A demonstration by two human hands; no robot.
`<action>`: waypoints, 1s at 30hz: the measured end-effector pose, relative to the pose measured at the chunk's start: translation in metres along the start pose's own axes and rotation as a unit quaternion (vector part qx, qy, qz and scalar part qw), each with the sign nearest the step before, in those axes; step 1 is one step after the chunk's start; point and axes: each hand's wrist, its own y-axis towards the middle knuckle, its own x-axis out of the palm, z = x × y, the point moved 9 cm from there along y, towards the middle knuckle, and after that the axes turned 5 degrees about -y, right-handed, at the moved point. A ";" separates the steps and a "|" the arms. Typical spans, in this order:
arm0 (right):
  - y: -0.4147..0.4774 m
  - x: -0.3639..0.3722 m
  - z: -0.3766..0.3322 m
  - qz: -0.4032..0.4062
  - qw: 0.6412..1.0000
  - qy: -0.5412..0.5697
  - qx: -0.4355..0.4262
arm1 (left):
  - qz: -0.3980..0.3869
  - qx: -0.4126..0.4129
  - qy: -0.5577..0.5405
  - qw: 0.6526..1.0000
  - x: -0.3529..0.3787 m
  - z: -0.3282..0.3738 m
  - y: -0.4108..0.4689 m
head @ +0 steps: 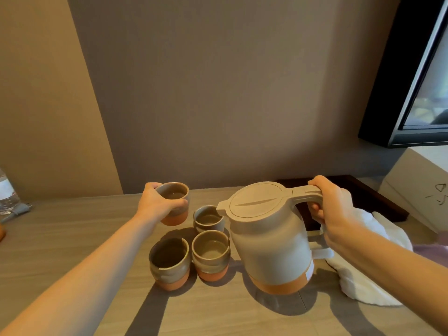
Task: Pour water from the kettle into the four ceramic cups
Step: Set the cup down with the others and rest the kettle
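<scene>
Head view. Item: beige lidded kettle with terracotta base [271, 246], upright, right grip [332, 209] curled round its handle. Item: grey-glazed terracotta ceramic cup [175, 202], clasped by left grip [157, 204], just behind three matching cups [211, 253] grouped on pale wood-grain worktop [72, 238], immediately left of kettle. Crumpled white cloth [363, 282] lies right of kettle.
</scene>
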 end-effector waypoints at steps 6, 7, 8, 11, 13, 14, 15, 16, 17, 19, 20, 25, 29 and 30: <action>0.007 0.005 0.007 -0.002 1.000 -0.028 -0.005 | -0.018 -0.043 0.053 0.997 0.015 -0.035 0.016; 0.008 0.006 0.008 -0.001 1.000 -0.031 -0.004 | -0.020 -0.051 0.062 0.997 0.017 -0.039 0.017; 0.009 0.006 0.010 -0.002 0.999 -0.034 -0.003 | -0.022 -0.059 0.071 0.995 0.020 -0.043 0.018; 0.011 0.008 0.015 -0.008 0.999 -0.045 0.000 | -0.033 -0.077 0.093 0.992 0.026 -0.053 0.019; 0.011 0.008 0.017 -0.009 0.999 -0.049 0.000 | -0.037 -0.086 0.108 0.990 0.027 -0.058 0.019; 0.010 0.008 0.017 -0.010 0.999 -0.049 -0.002 | -0.037 -0.089 0.112 0.989 0.028 -0.060 0.019; 0.010 0.009 0.017 -0.011 0.999 -0.051 -0.003 | -0.036 -0.092 0.115 0.988 0.027 -0.061 0.018; 0.010 0.009 0.018 -0.011 0.999 -0.053 -0.004 | -0.036 -0.095 0.116 0.988 0.027 -0.063 0.017; 0.009 0.009 0.019 -0.009 0.998 -0.055 -0.003 | -0.038 -0.096 0.117 0.988 0.027 -0.064 0.016; 0.009 0.008 0.021 -0.008 0.998 -0.057 0.000 | -0.046 -0.098 0.119 0.987 0.026 -0.067 0.015; 0.008 0.008 0.021 -0.009 0.998 -0.055 0.003 | -0.047 -0.098 0.120 0.987 0.025 -0.069 0.014; 0.005 0.010 0.024 -0.013 0.999 -0.043 0.010 | -0.044 -0.104 0.115 0.987 0.019 -0.073 0.008; 0.003 0.011 0.026 -0.015 0.999 -0.039 0.015 | -0.055 -0.110 0.117 0.986 0.018 -0.074 0.004; 0.002 0.011 0.026 -0.016 0.999 -0.038 0.016 | -0.059 -0.111 0.122 0.985 0.018 -0.073 0.003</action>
